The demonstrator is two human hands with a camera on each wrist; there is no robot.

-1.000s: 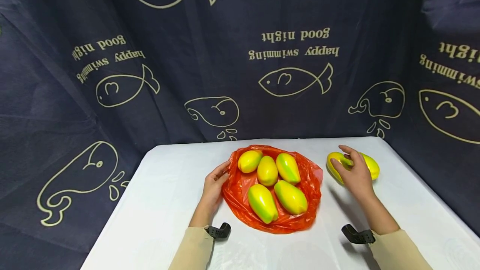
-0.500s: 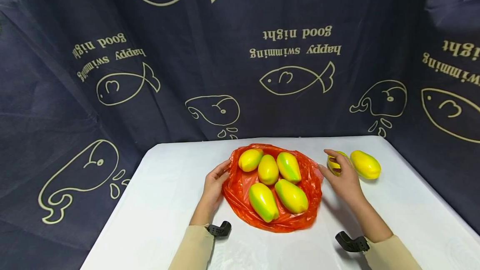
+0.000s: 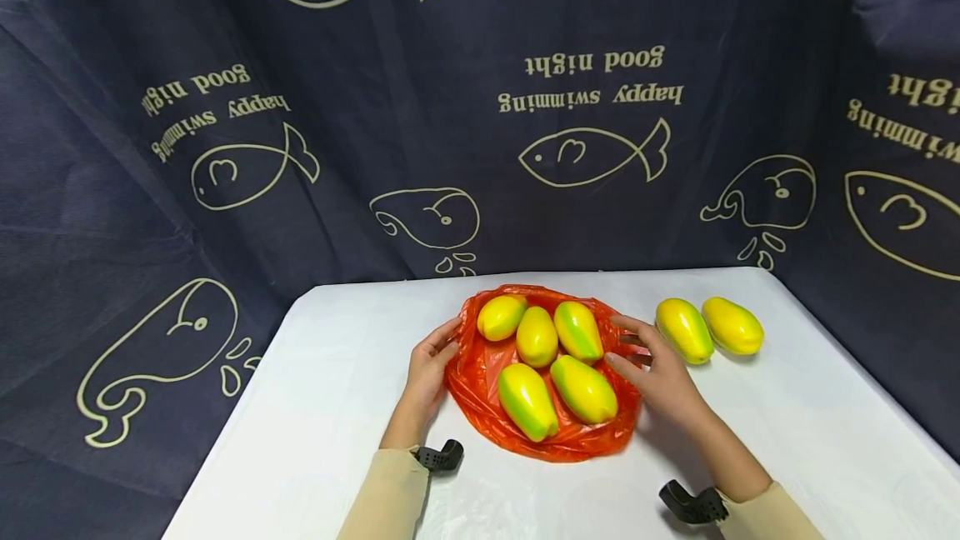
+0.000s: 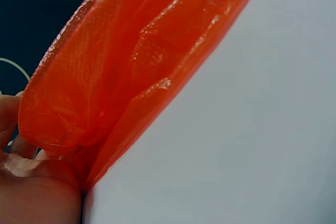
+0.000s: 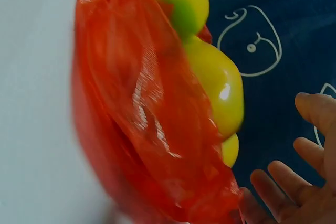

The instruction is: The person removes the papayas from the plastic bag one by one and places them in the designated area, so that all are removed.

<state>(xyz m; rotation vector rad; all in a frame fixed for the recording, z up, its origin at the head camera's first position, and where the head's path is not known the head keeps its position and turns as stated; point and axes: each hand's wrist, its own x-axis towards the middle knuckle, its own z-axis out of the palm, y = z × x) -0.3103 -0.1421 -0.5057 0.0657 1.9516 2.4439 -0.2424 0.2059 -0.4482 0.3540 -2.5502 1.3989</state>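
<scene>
A red plastic bag [image 3: 480, 407] lies spread wide on the table, with several glossy yellow-green papayas [image 3: 537, 338] in it. My left hand [image 3: 425, 369] holds the bag's left edge between thumb and fingers; in the left wrist view, bag folds [image 4: 79, 103] run into that hand and partly hide its fingers. At the bag's right edge is my right hand [image 3: 660, 373], its fingers spread and pointing toward the bag. The right wrist view shows these fingers [image 5: 283, 177] extended beside the bag's rim, holding nothing; whether the lowest one touches the plastic is unclear.
Two more papayas, a nearer one [image 3: 684, 331] and one farther right [image 3: 732, 326], lie side by side on the white table [image 3: 322, 407] beyond my right hand. A dark blue curtain [image 3: 420, 107] with fish and whale drawings hangs behind the table.
My right hand has moved left from above the two loose papayas to the bag's right edge, leaving both on the table. My left hand has stayed at the bag's left edge.
</scene>
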